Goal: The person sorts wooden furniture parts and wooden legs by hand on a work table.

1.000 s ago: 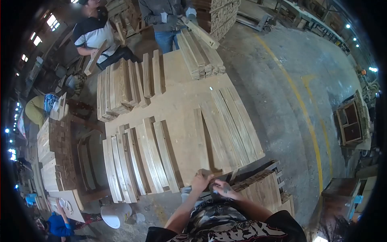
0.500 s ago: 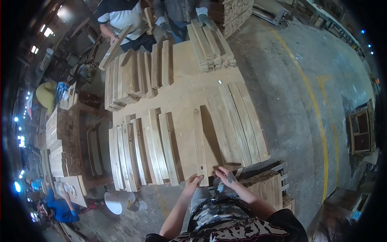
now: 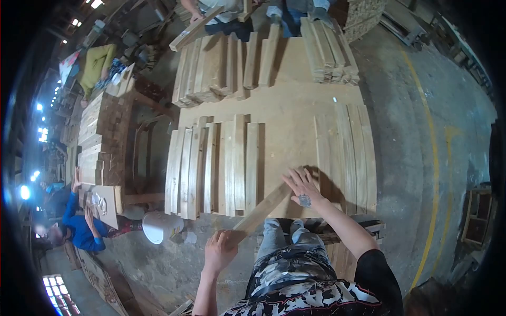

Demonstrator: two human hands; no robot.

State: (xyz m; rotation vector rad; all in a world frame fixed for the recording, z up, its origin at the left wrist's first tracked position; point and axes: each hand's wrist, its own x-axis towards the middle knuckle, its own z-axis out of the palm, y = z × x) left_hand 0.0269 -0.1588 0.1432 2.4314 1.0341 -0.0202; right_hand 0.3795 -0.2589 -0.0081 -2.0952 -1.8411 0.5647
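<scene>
A pale wooden plank lies at a slant over the near edge of the table. My left hand is closed round its lower end, which sticks out past the edge. At the upper end, my right hand lies over the wood with its fingers stretched out and apart. To the left is a row of planks set side by side on the tabletop. More planks lie together along the right side, beyond my right hand.
Across the table are a left stack of planks and a right stack, with two people behind them. A gloved hand touches the right stack. A white bucket stands on the floor, left. Another person works at a side bench.
The plank has swung from lying straight ahead to a slant. My left hand has moved left with its near end, and my right hand has moved up to the far end.
</scene>
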